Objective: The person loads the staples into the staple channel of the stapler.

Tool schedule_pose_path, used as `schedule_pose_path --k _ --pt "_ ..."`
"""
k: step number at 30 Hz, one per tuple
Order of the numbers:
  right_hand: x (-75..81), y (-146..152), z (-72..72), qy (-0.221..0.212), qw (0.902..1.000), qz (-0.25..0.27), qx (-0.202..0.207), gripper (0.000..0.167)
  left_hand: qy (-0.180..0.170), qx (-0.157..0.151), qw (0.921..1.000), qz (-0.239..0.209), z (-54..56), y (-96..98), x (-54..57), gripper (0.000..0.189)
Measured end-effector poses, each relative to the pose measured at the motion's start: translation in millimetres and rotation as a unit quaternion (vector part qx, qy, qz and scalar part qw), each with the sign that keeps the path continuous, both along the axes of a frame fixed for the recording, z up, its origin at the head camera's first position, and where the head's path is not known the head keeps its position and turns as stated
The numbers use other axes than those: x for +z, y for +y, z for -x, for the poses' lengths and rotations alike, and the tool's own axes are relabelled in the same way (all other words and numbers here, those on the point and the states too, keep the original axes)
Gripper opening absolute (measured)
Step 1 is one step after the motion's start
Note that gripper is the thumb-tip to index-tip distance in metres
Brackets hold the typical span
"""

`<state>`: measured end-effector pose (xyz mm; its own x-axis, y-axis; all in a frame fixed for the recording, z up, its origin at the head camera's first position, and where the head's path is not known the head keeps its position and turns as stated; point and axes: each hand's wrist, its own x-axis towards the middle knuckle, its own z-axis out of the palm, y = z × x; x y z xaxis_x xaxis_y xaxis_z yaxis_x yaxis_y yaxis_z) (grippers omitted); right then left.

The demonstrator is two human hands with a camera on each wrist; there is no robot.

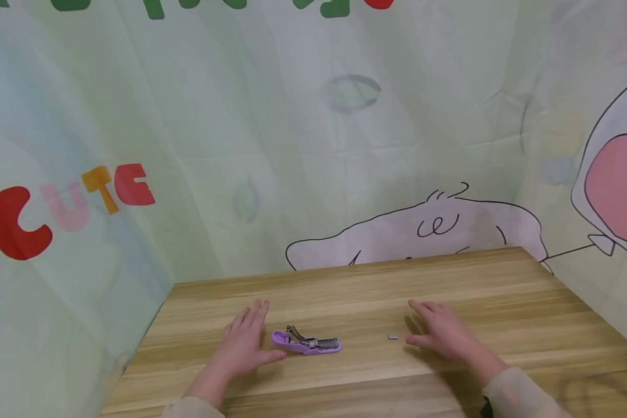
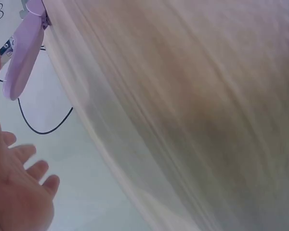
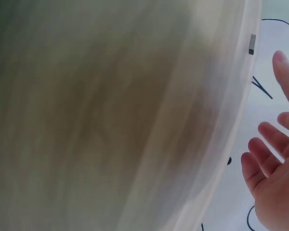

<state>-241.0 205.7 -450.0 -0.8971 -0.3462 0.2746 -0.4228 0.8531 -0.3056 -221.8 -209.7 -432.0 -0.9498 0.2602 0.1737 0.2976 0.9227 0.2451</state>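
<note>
A purple stapler (image 1: 307, 343) lies on the wooden table with its top swung up, so its dark metal inner parts show. My left hand (image 1: 244, 342) is just left of it, fingers stretched out and the thumb tip close to the stapler's near side. In the left wrist view, the purple stapler (image 2: 25, 53) appears at the upper left, beyond the thumb. To the right lies a small silver strip of staples (image 1: 393, 337). My right hand (image 1: 444, 332) is beside that strip, fingers extended and holding nothing. The right wrist view also shows the staple strip (image 3: 252, 44) near the table edge.
The wood-grain table (image 1: 355, 383) spans the lower part of the head view. A printed curtain (image 1: 271, 145) with coloured letters and cartoon drawings hangs right behind its far edge and along the left side.
</note>
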Motion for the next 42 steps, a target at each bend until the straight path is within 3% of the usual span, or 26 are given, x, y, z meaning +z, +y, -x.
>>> schedule_pose_path --k 11,25,34,42 --pt "-1.8 -7 5.3 -0.036 0.9980 0.030 0.041 0.057 -0.004 0.003 0.9979 -0.065 -0.5 1.5 -2.3 0.102" --pt "-5.0 -23 12.6 -0.064 0.9933 0.007 0.096 0.021 0.005 -0.026 0.9927 -0.118 3.3 2.5 -5.9 0.063" --pt "-8.8 -29 13.4 -0.073 0.9912 0.012 0.110 0.015 -0.079 -0.032 0.9807 -0.176 2.9 3.6 -7.1 0.052" --pt "-6.5 -37 14.4 -0.081 0.9910 0.009 0.106 0.010 -0.097 -0.044 0.9748 -0.196 2.9 6.4 -5.1 0.047"
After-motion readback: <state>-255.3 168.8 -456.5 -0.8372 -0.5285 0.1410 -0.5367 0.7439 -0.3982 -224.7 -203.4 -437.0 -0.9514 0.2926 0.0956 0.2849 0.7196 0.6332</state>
